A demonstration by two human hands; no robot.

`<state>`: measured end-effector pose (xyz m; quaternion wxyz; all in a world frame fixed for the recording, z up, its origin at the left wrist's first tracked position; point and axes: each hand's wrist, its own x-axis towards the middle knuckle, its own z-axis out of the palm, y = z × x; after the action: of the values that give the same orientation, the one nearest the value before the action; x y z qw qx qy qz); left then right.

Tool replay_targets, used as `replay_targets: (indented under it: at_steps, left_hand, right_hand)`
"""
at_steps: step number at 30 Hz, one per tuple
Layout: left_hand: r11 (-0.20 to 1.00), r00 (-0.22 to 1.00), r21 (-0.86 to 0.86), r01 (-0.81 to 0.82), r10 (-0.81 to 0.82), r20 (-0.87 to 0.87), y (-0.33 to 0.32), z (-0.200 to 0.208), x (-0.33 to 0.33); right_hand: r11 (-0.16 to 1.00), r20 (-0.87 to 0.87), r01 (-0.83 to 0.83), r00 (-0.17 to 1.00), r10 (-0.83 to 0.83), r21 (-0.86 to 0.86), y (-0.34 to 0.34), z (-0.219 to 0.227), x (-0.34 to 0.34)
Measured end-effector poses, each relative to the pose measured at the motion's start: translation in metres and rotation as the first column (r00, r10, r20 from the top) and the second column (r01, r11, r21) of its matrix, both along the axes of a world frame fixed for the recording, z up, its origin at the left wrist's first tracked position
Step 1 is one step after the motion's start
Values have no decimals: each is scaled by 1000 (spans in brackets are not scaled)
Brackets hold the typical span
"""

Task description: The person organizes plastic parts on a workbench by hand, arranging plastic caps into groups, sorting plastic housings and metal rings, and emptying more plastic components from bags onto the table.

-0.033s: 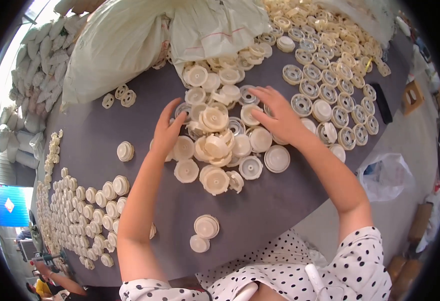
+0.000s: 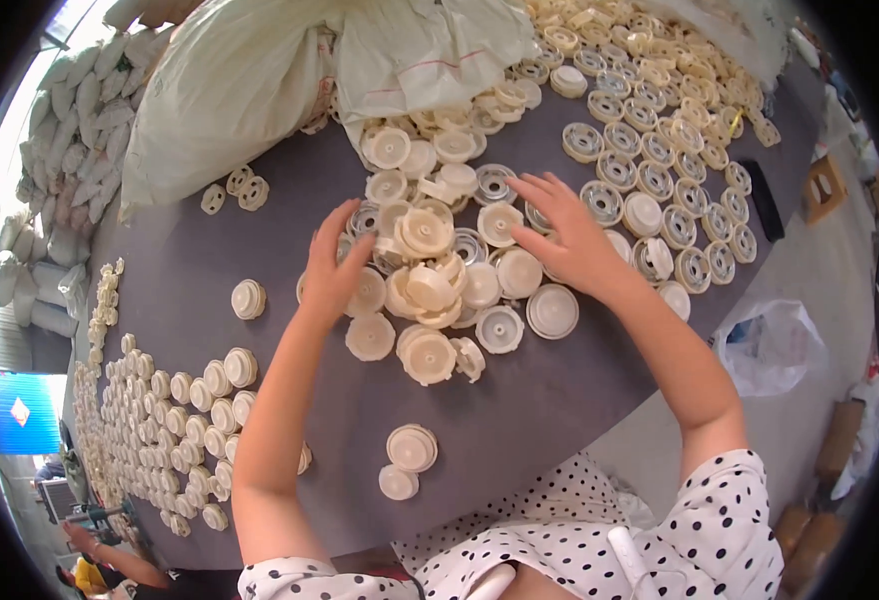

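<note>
A loose heap of cream plastic round caps (image 2: 429, 285) lies on the dark grey table between my two hands. At its left edge is my left hand (image 2: 335, 262), thumb and fingers apart, next to a ring with a metallic centre (image 2: 364, 219). My right hand (image 2: 577, 242) is on the heap's right side with fingers spread. Its thumb is close to a cream cap with a small central hole (image 2: 500, 225), and its fingertips are by another metallic-centred ring (image 2: 494, 184). Neither hand grips a part, though the undersides of the fingers are partly hidden.
A big white woven sack (image 2: 239, 100) lies at the back, with caps spilling from it. Rows of metallic-centred rings (image 2: 656, 180) cover the right, beside a black oblong object (image 2: 762, 200). Stacked cream caps (image 2: 187, 430) fill the left. Two caps (image 2: 412, 448) lie near me. Another person's arm (image 2: 119, 558) shows lower left.
My right hand has shifted slightly, with its fingers a little farther off the caps. My left hand has barely moved. The heap looks the same.
</note>
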<state>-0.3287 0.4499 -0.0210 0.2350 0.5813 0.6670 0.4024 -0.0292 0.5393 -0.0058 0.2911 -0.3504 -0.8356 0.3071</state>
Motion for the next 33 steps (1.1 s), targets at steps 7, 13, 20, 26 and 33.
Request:
replay_targets:
  at_steps: [7,13,20,26,33]
  left_hand:
    - [894,658,-121,431,-403,-636,-89,13,68]
    - [949,760,-22,315,-266,-593,-104,25,82]
    - [816,650,-102,570,-523,-552,-42,31,171]
    - [786,685,-22,617,-551,-477,75,4,236]
    - [785,649,54,618,-470,-598,159,-23,308]
  right_hand:
    - [889,287,284,873,-395,359,-68,-19,96]
    - [686,183,560,698,-693,463,-64,-64,198]
    - [470,85,733,497,-864,492,24,-88,280]
    - [533,207,696,500,-841,480,56,-88,288]
    - [607,241,655,565,-789,451,56,-77,258]
